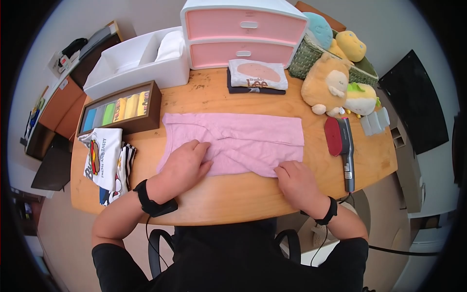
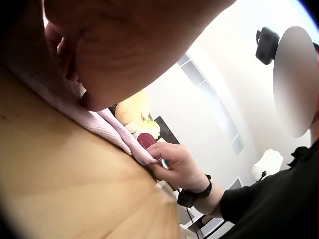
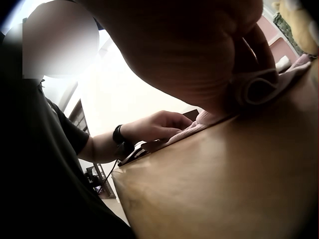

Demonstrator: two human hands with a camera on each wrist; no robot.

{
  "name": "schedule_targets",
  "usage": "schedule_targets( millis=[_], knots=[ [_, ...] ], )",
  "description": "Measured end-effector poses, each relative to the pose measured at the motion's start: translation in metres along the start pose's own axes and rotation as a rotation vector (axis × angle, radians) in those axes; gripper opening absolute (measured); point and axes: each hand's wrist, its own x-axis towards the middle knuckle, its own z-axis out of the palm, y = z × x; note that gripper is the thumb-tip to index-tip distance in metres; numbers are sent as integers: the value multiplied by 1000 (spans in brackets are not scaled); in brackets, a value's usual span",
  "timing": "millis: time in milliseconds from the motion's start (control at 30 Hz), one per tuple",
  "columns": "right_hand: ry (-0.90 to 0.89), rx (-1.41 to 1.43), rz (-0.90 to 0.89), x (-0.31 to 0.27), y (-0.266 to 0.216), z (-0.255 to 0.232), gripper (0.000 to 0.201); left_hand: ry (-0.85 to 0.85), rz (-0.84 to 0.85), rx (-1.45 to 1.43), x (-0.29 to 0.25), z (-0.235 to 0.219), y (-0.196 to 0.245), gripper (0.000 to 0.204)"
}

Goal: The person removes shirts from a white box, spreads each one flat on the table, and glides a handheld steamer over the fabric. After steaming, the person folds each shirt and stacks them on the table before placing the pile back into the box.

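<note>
A pink garment [image 1: 243, 129] lies across the wooden table, folded into a long strip, its near layer wrinkled. My left hand [image 1: 182, 163] rests on its left part, fingers stretched over the cloth and thumb apart near the front edge. At the near right corner, my right hand [image 1: 296, 182] pinches the hem between thumb and fingers. In the right wrist view the cloth [image 3: 256, 89] curls into a loop beneath the right hand. The left wrist view shows the right hand [image 2: 172, 162] gripping the garment's end at the table edge.
Left are a brown box [image 1: 155, 107] of rolled clothes and folded shirts [image 1: 104, 155]. A folded Lee shirt [image 1: 258, 75] lies before pink drawers [image 1: 214, 24], beside a white bin [image 1: 170, 73]. Right are plush toys [image 1: 323, 87], a red-headed brush [image 1: 335, 138] and its cable.
</note>
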Motion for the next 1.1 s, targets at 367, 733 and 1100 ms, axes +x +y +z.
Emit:
schedule_targets(
  millis=[367,733,1100],
  knots=[
    [-115,306,1,-23,29,-41,34,-150,271,-289,-9,-1,2,23],
    [-219,562,191,-41,40,-50,42,-271,386,-181,-20,-3,22,54],
    [-334,689,255,-46,36,-60,37,-432,95,-356,-30,-6,40,37]
  ],
)
